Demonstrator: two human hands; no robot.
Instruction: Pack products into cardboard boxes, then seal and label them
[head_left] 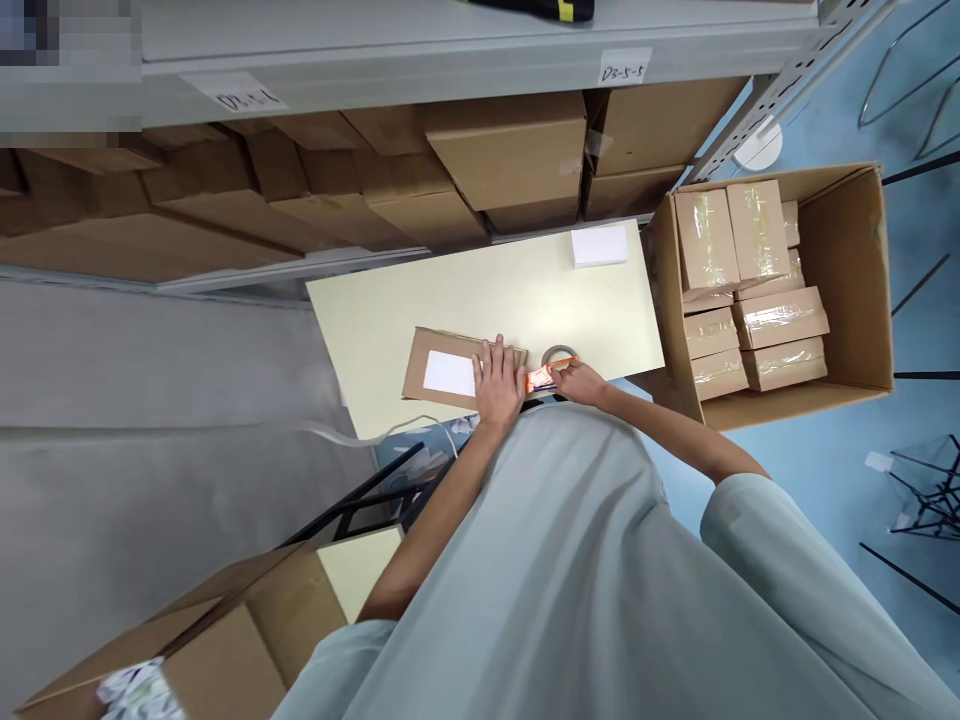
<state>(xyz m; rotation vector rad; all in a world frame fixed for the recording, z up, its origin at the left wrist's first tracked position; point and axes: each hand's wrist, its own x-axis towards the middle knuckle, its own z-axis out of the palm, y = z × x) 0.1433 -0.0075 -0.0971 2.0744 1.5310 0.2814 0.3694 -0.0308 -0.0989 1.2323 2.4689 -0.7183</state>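
A flat brown cardboard box [418,370] lies on the pale tabletop, with a blank white label [448,372] on its upper face. My left hand [498,382] rests on the box's right part, fingers stretched out and palm down, covering the label's right end. At the box's right end, my right hand [580,383] is closed on an orange tape dispenser [540,377]. A grey ring of tape [559,353] shows just beyond its orange frame. My fingers hide part of the dispenser.
A white stack of labels or paper [600,246] sits at the table's [450,290] far right corner. Right of the table stands a large open carton [847,290] holding several taped boxes. Shelving [450,65] with cartons borders the far side. A pale cable [330,433] reaches the near left edge.
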